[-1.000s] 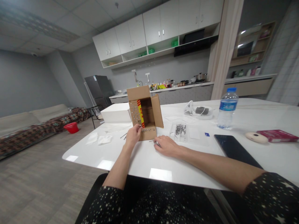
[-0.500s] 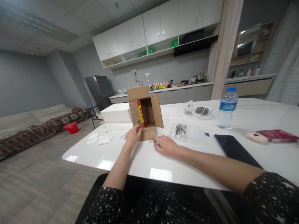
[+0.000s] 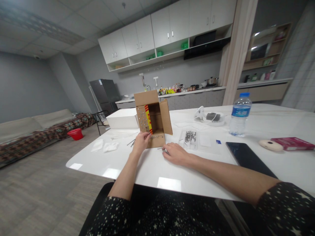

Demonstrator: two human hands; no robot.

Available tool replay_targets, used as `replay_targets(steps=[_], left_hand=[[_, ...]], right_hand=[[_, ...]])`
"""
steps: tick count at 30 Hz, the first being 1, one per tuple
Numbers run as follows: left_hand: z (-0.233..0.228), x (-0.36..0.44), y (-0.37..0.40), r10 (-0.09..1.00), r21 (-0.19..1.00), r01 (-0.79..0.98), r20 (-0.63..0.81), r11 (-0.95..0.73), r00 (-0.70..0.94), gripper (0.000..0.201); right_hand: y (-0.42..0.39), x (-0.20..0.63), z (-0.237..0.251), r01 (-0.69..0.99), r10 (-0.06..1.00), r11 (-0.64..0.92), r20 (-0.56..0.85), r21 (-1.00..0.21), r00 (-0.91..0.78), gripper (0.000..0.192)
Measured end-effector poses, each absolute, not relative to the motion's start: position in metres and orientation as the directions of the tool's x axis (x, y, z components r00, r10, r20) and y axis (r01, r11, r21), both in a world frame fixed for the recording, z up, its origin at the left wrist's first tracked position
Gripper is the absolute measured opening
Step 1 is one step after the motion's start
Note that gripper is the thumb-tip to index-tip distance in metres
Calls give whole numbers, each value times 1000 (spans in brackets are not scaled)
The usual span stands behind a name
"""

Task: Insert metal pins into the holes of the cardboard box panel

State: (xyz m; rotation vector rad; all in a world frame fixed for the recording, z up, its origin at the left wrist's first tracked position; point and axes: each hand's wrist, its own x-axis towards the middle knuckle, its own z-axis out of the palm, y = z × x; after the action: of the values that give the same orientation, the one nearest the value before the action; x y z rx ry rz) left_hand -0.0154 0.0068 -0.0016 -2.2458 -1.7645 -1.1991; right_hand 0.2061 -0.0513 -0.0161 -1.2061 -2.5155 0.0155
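Here, near the table's (image 3: 152, 170) left edge, two white tissues (image 3: 104, 146) lie flat, with a white box (image 3: 122, 118) behind them toward the far edge. The left hand (image 3: 139, 143) is raised off the table, its fingertips pinching the lower front edge of the open cardboard box (image 3: 153, 118), which stands upright a little in from the near edge. Just beside the box, the right hand (image 3: 175, 153) rests palm down on the table, fingers loosely spread; whether anything is under them cannot be told. Behind it sits a clear tray of small metal parts (image 3: 190, 138). Farther right stand a water bottle (image 3: 239, 114) and a dark tablet (image 3: 248, 159), and by the right edge a red booklet (image 3: 292, 142).
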Motion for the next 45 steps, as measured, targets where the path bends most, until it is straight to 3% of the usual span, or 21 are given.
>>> replay_targets(steps=[11, 45], left_hand=[[-2, -17, 9, 830, 503, 789, 557, -352, 15, 23], [4, -14, 1, 848, 459, 812, 523, -361, 81, 23]], right_hand=[[-51, 206, -16, 746, 759, 641, 297, -181, -580, 21], [-50, 205, -18, 758, 758, 637, 301, -144, -579, 22]])
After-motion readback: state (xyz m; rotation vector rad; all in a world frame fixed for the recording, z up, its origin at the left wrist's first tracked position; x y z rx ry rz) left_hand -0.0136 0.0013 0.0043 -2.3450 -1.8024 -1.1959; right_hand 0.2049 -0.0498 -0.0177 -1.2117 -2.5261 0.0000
